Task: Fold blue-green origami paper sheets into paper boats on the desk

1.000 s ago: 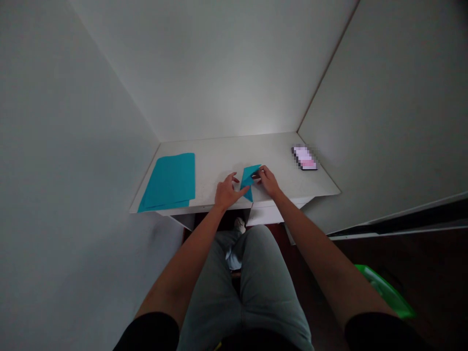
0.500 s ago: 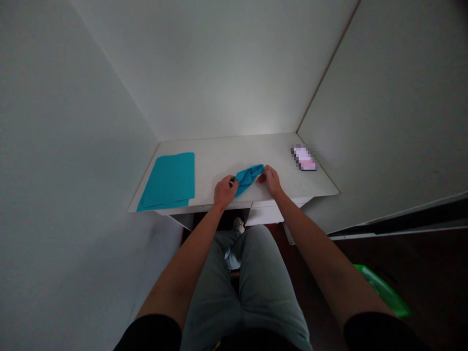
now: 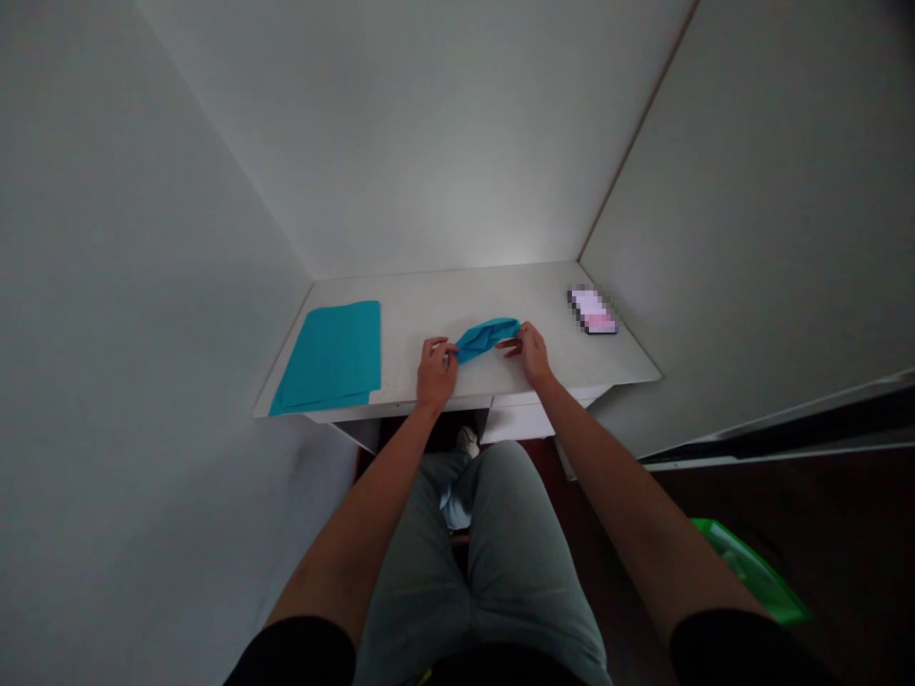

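A folded piece of blue paper [image 3: 487, 338], long and narrow like a small paper boat, is stretched between my two hands above the table. My left hand [image 3: 437, 373] pinches its left end, with the thumb and a finger at the tip. At the opposite end, my right hand [image 3: 533, 354] grips the paper between thumb and forefinger, its other fingers curled loosely below. A stack of flat blue paper sheets [image 3: 333, 353] lies left of my left hand.
The white table [image 3: 421, 291] stands against walls at its back and both sides. A phone [image 3: 593, 311], its screen blurred out, lies at the right. Below the tabletop is a drawer [image 3: 516, 420]. A green plastic container [image 3: 758, 572] sits low on the right.
The folded paper has become narrower and more drawn out between my hands. My left hand has shifted its fingers to the paper's tip; my right hand has barely moved.
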Demonstrator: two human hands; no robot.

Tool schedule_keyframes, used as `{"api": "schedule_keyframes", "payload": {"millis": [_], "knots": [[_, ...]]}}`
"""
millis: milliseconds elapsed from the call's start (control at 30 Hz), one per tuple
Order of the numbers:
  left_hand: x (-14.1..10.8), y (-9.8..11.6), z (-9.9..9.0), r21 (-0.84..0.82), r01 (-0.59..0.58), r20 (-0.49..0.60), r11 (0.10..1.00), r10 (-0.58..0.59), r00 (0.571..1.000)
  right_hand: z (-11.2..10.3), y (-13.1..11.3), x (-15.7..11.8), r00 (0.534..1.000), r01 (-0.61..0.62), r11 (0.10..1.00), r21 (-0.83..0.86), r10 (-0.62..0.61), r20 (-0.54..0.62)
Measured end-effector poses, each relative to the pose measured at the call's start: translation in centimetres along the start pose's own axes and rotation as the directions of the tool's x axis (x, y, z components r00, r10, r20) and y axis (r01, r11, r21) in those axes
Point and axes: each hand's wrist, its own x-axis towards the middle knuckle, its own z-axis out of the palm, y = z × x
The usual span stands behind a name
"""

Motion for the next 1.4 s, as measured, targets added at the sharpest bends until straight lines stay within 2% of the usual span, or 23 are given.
{"api": "schedule_keyframes", "payload": {"millis": [100,433,567,667,733,900,1000,1100,1200,1267,1400], "knots": [[-0.1,0.1,0.2,0.026,0.004,0.005,1.0,-0.005,1.0,0.0,0.0,-0.1,1.0,0.003,1.0,0.005,-0.003,-0.03],[0.4,-0.5,0.5,0.068,0.062,-0.007,0.996,-0.062,0.998,-0.1,0.2,0.0,1.0,0.009,1.0,-0.02,-0.01,-0.024],[0.0,-0.1,0.2,0.14,-0.045,-0.007,0.989,0.047,0.999,0.3,0.5,0.0,0.998,0.016,0.998,-0.052,-0.02,-0.065],[-0.5,0.4,-0.1,0.207,-0.19,0.073,0.96,0.178,0.981,0.4,0.7,0.1,0.996,0.015,0.994,-0.112,-0.024,-0.081],[-0.8,0.7,-0.2,0.222,-0.258,0.154,0.94,0.227,0.962,0.4,0.7,0.2,0.996,0.012,0.991,-0.132,-0.024,-0.089],[-1.0,0.8,-0.1,0.179,-0.384,0.358,0.906,0.303,0.883,0.1,0.7,0.1,0.992,-0.001,0.994,-0.107,-0.012,-0.128],[-1.0,0.7,0.0,0.152,-0.418,0.417,0.896,0.325,0.849,-0.1,0.6,0.1,0.989,0.0,0.998,-0.065,-0.01,-0.148],[-0.9,0.7,0.0,0.18,-0.376,0.382,0.909,0.288,0.878,-0.2,0.6,0.1,0.989,0.0,0.999,-0.051,-0.007,-0.149],[-0.8,0.8,0.0,0.215,-0.279,0.337,0.936,0.197,0.921,-0.1,0.7,0.0,0.993,0.027,0.992,-0.124,-0.04,-0.11],[-0.6,0.7,0.0,0.216,-0.252,0.342,0.943,0.168,0.924,0.0,0.6,-0.1,0.992,0.07,0.974,-0.215,-0.09,-0.084],[-0.3,0.5,0.1,0.209,-0.283,0.377,0.936,0.19,0.906,0.4,0.4,-0.3,0.984,0.094,0.92,-0.38,-0.145,-0.108]]}}
